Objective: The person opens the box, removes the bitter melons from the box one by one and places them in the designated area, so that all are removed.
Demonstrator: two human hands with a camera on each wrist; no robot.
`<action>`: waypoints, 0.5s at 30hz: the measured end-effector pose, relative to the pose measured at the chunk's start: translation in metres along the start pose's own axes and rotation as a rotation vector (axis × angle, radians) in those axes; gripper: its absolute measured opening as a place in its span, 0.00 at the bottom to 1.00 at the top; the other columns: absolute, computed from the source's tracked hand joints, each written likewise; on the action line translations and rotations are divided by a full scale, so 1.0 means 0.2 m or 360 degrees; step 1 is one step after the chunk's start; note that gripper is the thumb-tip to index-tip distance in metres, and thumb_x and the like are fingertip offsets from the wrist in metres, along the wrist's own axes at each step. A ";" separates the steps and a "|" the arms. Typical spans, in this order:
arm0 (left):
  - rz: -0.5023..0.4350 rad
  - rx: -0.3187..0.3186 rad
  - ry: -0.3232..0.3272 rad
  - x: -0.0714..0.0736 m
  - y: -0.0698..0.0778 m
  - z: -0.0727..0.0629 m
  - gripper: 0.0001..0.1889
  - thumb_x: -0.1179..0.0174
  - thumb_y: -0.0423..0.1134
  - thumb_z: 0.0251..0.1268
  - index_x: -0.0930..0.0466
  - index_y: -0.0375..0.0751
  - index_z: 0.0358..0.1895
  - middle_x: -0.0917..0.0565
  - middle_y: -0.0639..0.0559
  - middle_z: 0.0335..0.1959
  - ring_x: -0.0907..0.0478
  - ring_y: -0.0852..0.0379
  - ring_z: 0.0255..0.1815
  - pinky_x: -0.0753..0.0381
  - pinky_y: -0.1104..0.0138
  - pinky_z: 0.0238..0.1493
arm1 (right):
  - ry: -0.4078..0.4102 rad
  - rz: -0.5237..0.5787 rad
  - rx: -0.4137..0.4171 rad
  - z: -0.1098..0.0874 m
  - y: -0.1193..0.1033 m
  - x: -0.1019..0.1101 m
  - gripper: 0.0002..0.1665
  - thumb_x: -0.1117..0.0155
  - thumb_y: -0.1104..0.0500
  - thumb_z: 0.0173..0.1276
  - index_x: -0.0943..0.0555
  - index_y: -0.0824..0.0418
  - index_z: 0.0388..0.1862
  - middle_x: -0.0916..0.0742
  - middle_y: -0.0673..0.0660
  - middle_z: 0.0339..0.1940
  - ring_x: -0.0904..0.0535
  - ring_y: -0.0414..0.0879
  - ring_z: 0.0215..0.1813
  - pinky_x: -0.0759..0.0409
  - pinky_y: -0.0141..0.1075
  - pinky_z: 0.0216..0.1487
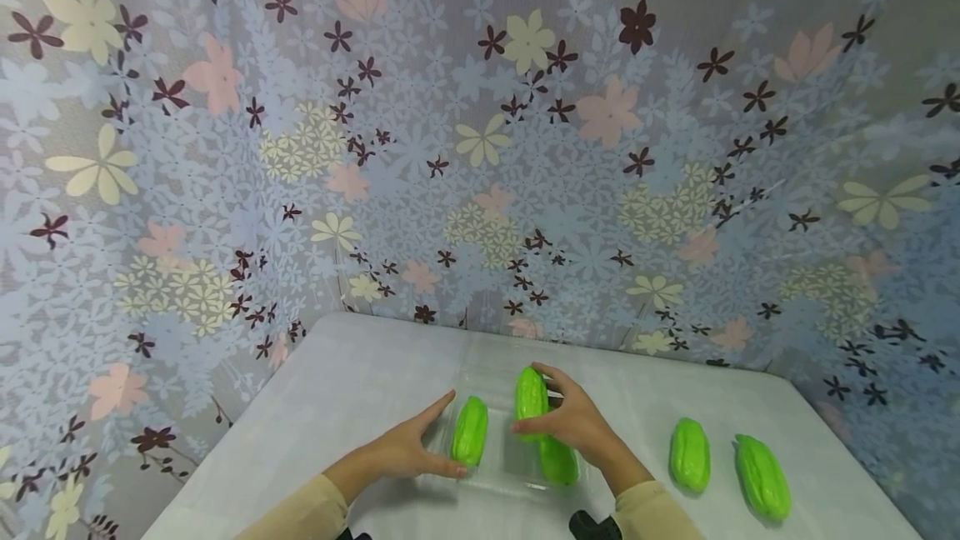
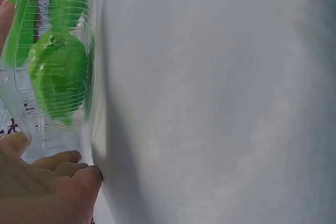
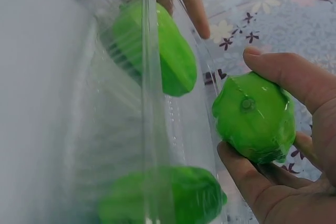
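Note:
My right hand [image 1: 573, 419] grips a ridged, elongated green fruit [image 1: 531, 397] between thumb and fingers, above the right part of a clear plastic box [image 1: 501, 444]. Inside that box lie two more such fruits, a left one [image 1: 470, 432] and a right one [image 1: 558, 463] partly covered by the held fruit. At the box's left end is my left hand [image 1: 401, 448], thumb and fingers spread along the wall. In the right wrist view the held fruit [image 3: 254, 116] shows its stem end, just outside the box wall [image 3: 151, 129].
Two more green fruits, one [image 1: 690, 455] and another [image 1: 762, 477], lie on the white tabletop [image 1: 390, 357] to the right of the box. A flowered curtain [image 1: 420, 148] hangs behind the table and along its sides.

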State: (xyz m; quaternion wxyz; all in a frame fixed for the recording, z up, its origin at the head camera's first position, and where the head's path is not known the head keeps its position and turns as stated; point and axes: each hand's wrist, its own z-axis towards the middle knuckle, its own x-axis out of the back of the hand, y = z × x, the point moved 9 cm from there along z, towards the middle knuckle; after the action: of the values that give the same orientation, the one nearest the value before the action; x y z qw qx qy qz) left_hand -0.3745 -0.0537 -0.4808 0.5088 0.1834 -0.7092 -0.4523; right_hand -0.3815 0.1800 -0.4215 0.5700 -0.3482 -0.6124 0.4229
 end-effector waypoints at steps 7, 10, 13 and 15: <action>0.0001 -0.0019 0.0002 -0.01 0.01 -0.01 0.61 0.20 0.55 0.47 0.52 0.56 0.83 0.43 0.37 0.79 0.47 0.30 0.76 0.47 0.31 0.69 | 0.0024 0.0022 -0.0008 0.00 0.03 0.08 0.62 0.12 0.56 0.44 0.35 0.54 0.78 0.33 0.70 0.74 0.32 0.69 0.69 0.21 0.58 0.58; 0.0007 -0.0011 -0.0003 -0.01 0.00 -0.01 0.61 0.20 0.56 0.47 0.52 0.58 0.83 0.43 0.38 0.79 0.46 0.31 0.76 0.46 0.32 0.70 | 0.0040 0.0033 -0.0019 -0.01 0.05 0.14 0.63 0.12 0.55 0.45 0.36 0.53 0.79 0.33 0.70 0.75 0.33 0.69 0.70 0.21 0.58 0.58; 0.0027 -0.0001 0.0000 -0.01 0.00 0.00 0.61 0.21 0.57 0.47 0.53 0.59 0.83 0.43 0.39 0.79 0.46 0.32 0.77 0.46 0.33 0.70 | 0.0061 0.0027 -0.0029 -0.01 0.06 0.21 0.62 0.13 0.56 0.47 0.38 0.53 0.79 0.34 0.70 0.75 0.33 0.70 0.70 0.22 0.58 0.59; 0.0046 -0.0003 0.0004 -0.01 0.00 0.00 0.61 0.21 0.57 0.47 0.53 0.59 0.83 0.43 0.40 0.79 0.46 0.32 0.76 0.45 0.33 0.70 | 0.0078 0.0019 -0.0031 -0.02 0.07 0.25 0.61 0.14 0.57 0.50 0.39 0.53 0.80 0.35 0.71 0.76 0.34 0.70 0.71 0.23 0.59 0.59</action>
State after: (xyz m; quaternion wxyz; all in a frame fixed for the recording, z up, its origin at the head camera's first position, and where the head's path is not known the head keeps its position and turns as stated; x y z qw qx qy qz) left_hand -0.3734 -0.0529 -0.4811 0.5163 0.1734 -0.7107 -0.4453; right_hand -0.3846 0.2310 -0.4147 0.5789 -0.3677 -0.6003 0.4115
